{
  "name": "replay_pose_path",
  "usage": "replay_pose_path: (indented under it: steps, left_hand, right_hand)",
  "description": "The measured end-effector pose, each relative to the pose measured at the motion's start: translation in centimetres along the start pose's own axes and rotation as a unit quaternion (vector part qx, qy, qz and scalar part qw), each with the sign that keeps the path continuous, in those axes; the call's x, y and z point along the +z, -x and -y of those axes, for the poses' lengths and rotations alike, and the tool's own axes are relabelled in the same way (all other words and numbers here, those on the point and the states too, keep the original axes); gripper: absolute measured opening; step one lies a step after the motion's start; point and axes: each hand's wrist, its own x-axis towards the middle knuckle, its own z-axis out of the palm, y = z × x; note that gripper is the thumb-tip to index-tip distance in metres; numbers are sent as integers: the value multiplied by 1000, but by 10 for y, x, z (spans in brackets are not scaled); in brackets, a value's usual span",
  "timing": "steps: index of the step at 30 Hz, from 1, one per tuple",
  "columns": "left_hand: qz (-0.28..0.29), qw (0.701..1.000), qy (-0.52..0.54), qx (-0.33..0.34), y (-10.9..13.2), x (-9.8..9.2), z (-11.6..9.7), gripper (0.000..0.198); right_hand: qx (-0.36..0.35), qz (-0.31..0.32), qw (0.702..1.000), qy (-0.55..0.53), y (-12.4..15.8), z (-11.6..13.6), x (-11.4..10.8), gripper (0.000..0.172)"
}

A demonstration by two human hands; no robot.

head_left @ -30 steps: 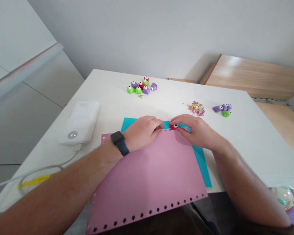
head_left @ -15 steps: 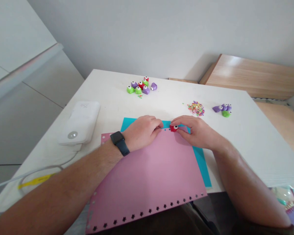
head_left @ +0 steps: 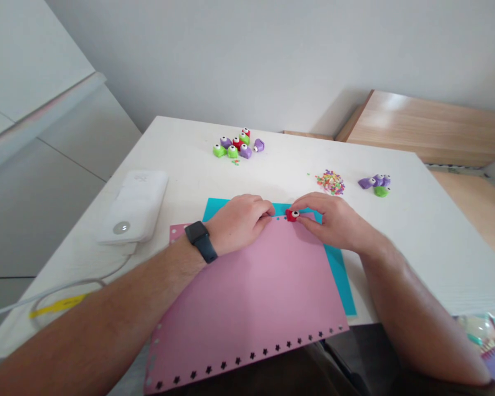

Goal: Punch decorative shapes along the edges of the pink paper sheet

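Note:
A pink sheet of paper (head_left: pixel 264 291) lies over a blue sheet (head_left: pixel 340 280), with star-shaped holes along its near edge and a few at its far edge. My left hand (head_left: pixel 247 217), with a dark watch (head_left: pixel 201 242) on the wrist, is closed at the pink sheet's far edge, thumb and fingers pinching it. In my right hand (head_left: pixel 328 220) a small red craft punch (head_left: pixel 292 215) with a googly eye is held between thumb and fingers. The punch sits on the far edge of the pink paper, just right of the cut stars.
Several green, purple and red punches (head_left: pixel 236 144) stand at the back of the white table (head_left: pixel 181 159). More purple and green ones (head_left: pixel 375 183) are at the right. Near them is a pile of coloured paper bits (head_left: pixel 330 182). A white power bank (head_left: pixel 134 206) with a cable lies left.
My right index finger has lifted and shifted slightly off the top of the red punch. The sheets and my left hand stay in place.

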Motion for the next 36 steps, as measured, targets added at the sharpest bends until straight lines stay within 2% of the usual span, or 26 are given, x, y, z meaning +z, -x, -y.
replay_pose_path:
  steps: [17, 28, 32, 36]
  left_hand:
    - [0, 1000, 1, 8, 1, 0, 0, 17]
    - [0, 1000, -3, 7, 0, 0, -1, 17]
    - [1, 1000, -4, 4, 1, 0, -1, 16]
    - [-4, 1000, -5, 8, 1, 1, 0, 17]
  right_hand:
    - [-14, 3, 1000, 16, 1, -2, 0, 31]
    - [-35, -23, 999, 17, 2, 1, -4, 32]
    - [-59, -49, 996, 47, 3, 3, -6, 26]
    - [-70, -50, 994, 70, 4, 3, -6, 21]
